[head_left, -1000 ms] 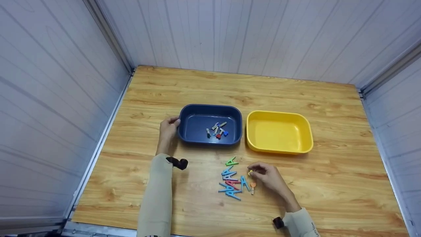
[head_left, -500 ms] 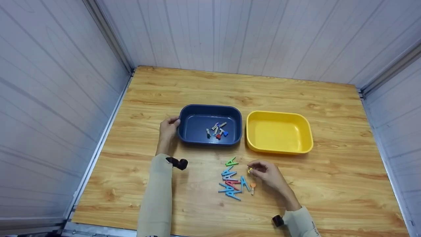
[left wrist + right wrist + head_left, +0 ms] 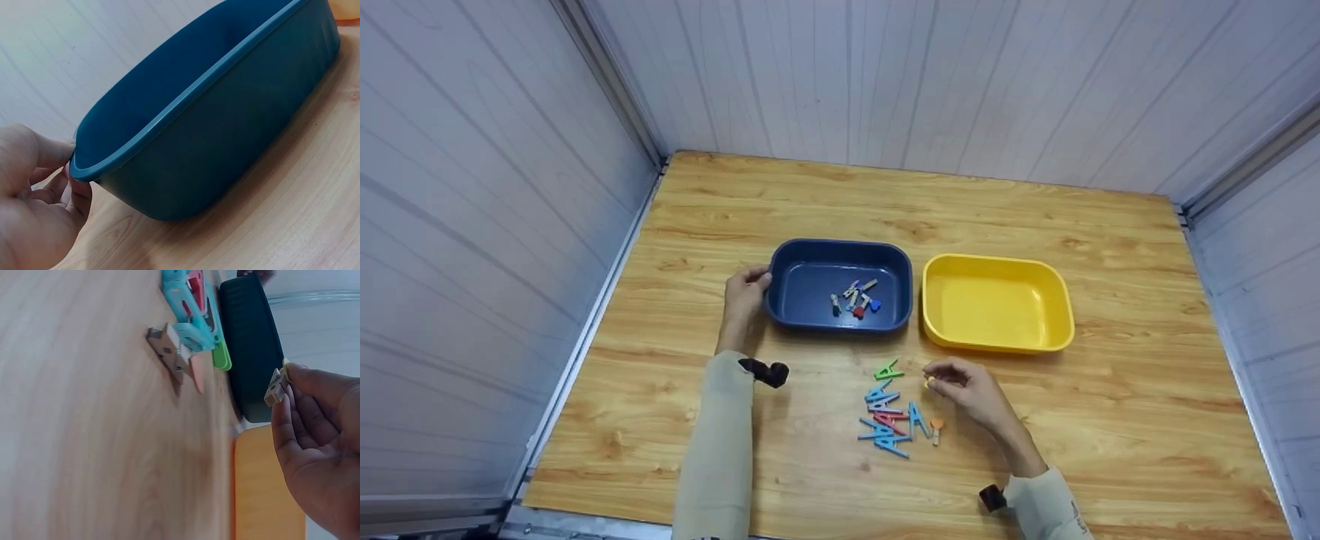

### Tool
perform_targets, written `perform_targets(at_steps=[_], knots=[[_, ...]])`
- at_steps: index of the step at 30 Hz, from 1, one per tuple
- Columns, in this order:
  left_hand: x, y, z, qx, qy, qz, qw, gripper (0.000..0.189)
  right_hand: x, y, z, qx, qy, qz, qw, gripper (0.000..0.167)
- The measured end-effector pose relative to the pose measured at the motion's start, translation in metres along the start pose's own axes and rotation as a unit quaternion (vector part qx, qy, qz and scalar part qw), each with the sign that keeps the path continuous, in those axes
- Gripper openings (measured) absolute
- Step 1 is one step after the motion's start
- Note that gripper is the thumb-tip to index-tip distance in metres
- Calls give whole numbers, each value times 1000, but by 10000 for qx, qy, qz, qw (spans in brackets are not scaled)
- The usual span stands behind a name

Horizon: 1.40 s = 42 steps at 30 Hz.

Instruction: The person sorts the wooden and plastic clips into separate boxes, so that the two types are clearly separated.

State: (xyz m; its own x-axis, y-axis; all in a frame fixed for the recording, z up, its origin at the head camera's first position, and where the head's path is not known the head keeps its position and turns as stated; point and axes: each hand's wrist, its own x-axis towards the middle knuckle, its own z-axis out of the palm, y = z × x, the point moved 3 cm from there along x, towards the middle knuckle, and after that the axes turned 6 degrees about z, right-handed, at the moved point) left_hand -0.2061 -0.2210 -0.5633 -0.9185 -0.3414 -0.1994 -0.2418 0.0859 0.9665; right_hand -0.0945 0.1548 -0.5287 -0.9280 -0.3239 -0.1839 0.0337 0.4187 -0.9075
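Note:
My left hand [image 3: 744, 296] pinches the left rim of a dark blue plastic bin [image 3: 225, 140], thumb at the rim and fingers curled below it. Several small wooden clothespins [image 3: 853, 298] with coloured ends lie inside. Between thumb and fingers, my right hand [image 3: 971, 390] pinches a mini wooden clothespin [image 3: 275, 387] with a yellow end, above the table. Just below that hand, another wooden clothespin with an orange end [image 3: 937, 425] lies on the table. To its left is a loose group of plastic clothespins: blue ones [image 3: 917, 418], a red one [image 3: 889, 417] and a green one [image 3: 888, 370].
A yellow plastic bin [image 3: 997, 347] stands right of the blue one, with a narrow gap between them. Both rest on a wood-grain table [image 3: 1125, 300]. Pale panel walls [image 3: 870, 82] enclose the table at the back and both sides.
My right hand has risen slightly toward the bins with the yellow-ended clothespin, away from the orange-ended one. My left hand stays at the blue bin's rim.

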Motion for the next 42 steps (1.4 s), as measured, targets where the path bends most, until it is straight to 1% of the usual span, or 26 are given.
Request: perform_targets(at_steps=[4, 8, 13, 16, 21, 27, 31, 33, 34, 38, 42], knots=[[-1, 1, 0, 122, 30, 136, 9998, 28, 2, -7, -2, 10, 119, -214, 9997, 18], [-1, 1, 0, 135, 38, 206, 9997, 28, 7, -11, -3, 3, 213, -292, 9993, 17], [-2, 1, 1, 80, 69, 219, 9997, 28, 20, -1, -2, 19, 358, -184, 9992, 17], [-1, 0, 1, 58, 90, 211, 9997, 27, 28, 1, -2, 54, 434, -262, 9987, 16], [-2, 0, 1, 90, 84, 132, 9998, 27, 39, -6, -4, 145, 452, -593, 9971, 16], [-2, 1, 1, 58, 96, 202, 9997, 27, 51, -17, -5, 314, 422, -654, 9965, 19], [-1, 2, 0, 80, 58, 206, 9997, 28, 52, -38, -4, 299, 435, -757, 9957, 19], [-1, 1, 0, 97, 19, 187, 9998, 28, 57, -39, -3, 291, 476, -761, 9955, 18], [-1, 1, 0, 96, 3, 181, 9998, 28, 59, -40, -3, 276, 491, -756, 9955, 18], [-1, 0, 0, 92, -21, 196, 9998, 28, 74, -25, -1, 360, 564, -698, 9953, 17], [-1, -1, 1, 63, 2, 210, 9998, 28, 82, -25, 1, 327, 636, -651, 9953, 17]])
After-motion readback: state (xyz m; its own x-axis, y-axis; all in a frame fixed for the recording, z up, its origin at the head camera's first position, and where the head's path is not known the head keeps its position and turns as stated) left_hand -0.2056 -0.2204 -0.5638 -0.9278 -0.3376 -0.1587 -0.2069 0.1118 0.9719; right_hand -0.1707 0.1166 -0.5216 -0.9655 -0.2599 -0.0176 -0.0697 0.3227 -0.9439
